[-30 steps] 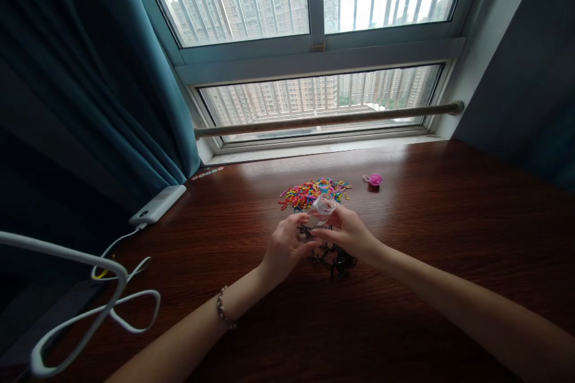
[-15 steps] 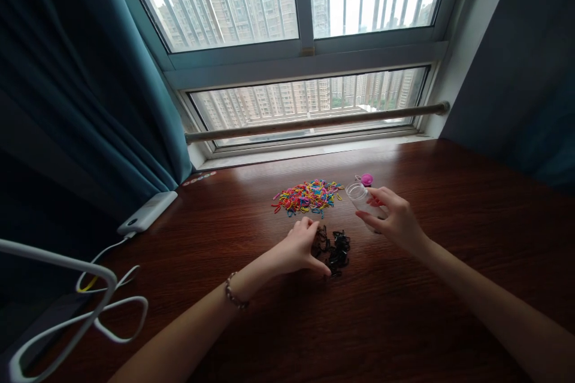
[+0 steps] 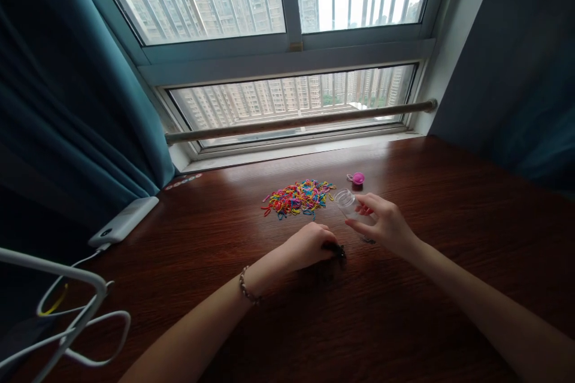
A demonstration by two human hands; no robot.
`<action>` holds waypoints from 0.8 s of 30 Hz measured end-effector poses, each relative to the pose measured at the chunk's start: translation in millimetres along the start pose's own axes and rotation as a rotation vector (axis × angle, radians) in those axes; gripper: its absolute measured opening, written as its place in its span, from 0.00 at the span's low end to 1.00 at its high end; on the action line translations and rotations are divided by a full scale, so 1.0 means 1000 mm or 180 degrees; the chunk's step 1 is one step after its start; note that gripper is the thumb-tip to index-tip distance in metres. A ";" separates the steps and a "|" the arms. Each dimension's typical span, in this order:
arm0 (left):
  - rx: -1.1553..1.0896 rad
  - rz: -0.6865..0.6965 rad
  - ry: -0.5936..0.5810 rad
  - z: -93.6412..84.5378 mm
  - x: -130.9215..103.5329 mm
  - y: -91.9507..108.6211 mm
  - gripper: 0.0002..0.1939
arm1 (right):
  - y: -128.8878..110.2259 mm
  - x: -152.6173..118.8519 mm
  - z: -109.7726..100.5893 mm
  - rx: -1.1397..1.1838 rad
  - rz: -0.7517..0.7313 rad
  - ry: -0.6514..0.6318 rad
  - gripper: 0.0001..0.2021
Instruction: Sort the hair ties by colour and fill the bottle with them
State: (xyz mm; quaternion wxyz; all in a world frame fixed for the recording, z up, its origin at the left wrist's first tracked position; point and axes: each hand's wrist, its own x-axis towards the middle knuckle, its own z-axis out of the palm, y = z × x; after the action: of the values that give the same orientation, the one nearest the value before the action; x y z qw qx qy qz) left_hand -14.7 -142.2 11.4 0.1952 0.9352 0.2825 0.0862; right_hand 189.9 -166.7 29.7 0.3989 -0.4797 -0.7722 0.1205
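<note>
A: What is carrying everything here?

B: A dark wooden tabletop [image 3: 453, 209] is stretching toward the window. A pile of multicoloured bands [image 3: 299, 197] is spreading widest on it, lying in from the middle of the far edge.

A: And are the hands sharing one thing?

B: No, they are working apart. The right hand [image 3: 381, 221] is clasping a clear jar [image 3: 348, 206], thumb on the near side, fingers beyond. The left hand [image 3: 311, 245] is pinching a clump of black bands [image 3: 340, 251], nearer the near edge than the pile, with the fingertips partly hidden.

A: How is the jar standing?

B: It is tilting, its uncovered mouth leaning toward the far left corner, just beside the pile's right end. Whether its base is touching the tabletop is impossible to tell.

A: What is making for a good hold, then?

B: Probably a low, bunched pinch that is catching the clump's loose ends together, since such light bands are likely tangling and springing out. The right hand is best gripping gently, its fingers leaving the rim free.

A: Anything smaller?

B: A pink lid [image 3: 358, 178] is lying nearer the far edge, beyond the jar and well apart from the black bands.
</note>
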 end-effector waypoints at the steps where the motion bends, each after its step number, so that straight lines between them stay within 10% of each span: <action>1: -0.0038 -0.0021 0.0066 0.001 -0.001 0.000 0.05 | -0.001 0.000 0.000 -0.0036 -0.0003 -0.0021 0.17; 11: -0.2104 -0.0740 0.1303 -0.006 -0.004 -0.041 0.11 | 0.008 0.001 0.000 -0.0295 -0.0089 -0.0440 0.21; 24: -0.1540 -0.0192 0.1508 -0.015 -0.006 -0.024 0.10 | 0.008 -0.001 0.006 -0.0278 -0.0093 -0.0618 0.14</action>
State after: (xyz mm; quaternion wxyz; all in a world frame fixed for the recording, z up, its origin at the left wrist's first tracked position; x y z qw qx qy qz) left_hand -35.9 -122.3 14.6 0.3429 0.8070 0.3188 0.3598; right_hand 191.5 -162.4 20.5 0.3026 -0.4713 -0.8187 0.1268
